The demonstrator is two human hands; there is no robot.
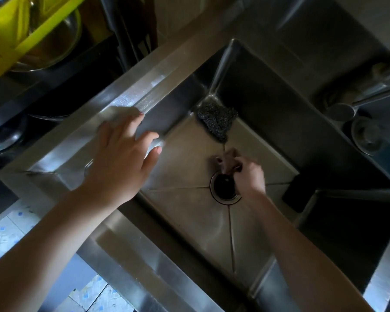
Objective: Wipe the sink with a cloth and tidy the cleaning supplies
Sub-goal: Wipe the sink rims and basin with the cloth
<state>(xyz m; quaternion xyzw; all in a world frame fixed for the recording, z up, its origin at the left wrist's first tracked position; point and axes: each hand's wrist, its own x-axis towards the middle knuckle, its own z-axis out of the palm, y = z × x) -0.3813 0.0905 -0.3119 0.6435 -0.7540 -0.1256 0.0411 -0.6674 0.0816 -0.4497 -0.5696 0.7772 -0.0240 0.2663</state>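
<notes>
**Fingers (225, 157) of the right hand (245, 174) curl just short of the dark wire-mesh scouring pad (216, 118)**

Beside the stainless steel sink's (164, 66) round black drain (224, 188), blur hides whether they pinch anything. The pad lies in the far corner, long axis aimed at them. The left hand (119, 158), spread flat over the rim, is farther off.

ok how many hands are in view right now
2. The left hand is spread open over the rim of the sink. The right hand is down inside it beside the drain, fingers curled; whether they hold anything is too blurred to tell.
</notes>
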